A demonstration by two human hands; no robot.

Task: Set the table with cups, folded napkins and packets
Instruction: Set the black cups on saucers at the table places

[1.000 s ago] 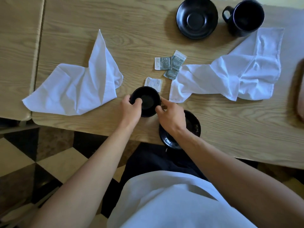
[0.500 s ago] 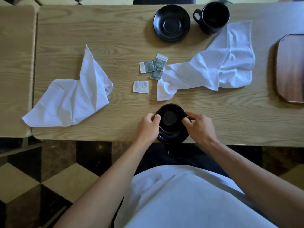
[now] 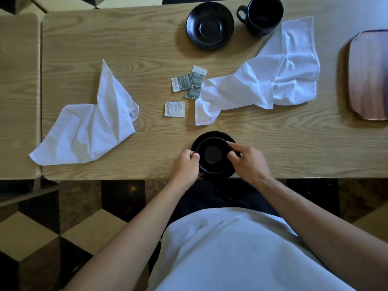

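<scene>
We have the glossy black ceramic cup [image 3: 213,154] sitting on its matching round black saucer [image 3: 212,134], and that saucer is our landmark: it lies at the near edge of the pale oak-grain worktop [image 3: 147,45], its near rim reaching or slightly passing the edge — hard to tell which. Our left hand [image 3: 185,165] has its fingers curled against the cup's left wall; our right hand [image 3: 248,162] pinches the right rim with thumb and forefinger, so both hold the cup.

The risk, as we judge it, is that edge: glazed ceramic on glazed ceramic slides easily, and a careless release or a nudge toward us could tip saucer and cup off the worktop. We would push the pair further in before letting go.

Beyond the saucer to the left lies a white paper packet [image 3: 174,109], flat and crinkled; farther on, three grey-green printed packets [image 3: 190,81] overlap in a loose cluster. A soft white cloth napkin [image 3: 270,80] lies rumpled beyond and right of the saucer, and another white napkin [image 3: 92,124] lies left of it, one corner peaked up — neither is folded yet. At the far side sit a second black saucer [image 3: 210,25] and a black handled mug [image 3: 263,15], side by side rather than stacked.
</scene>
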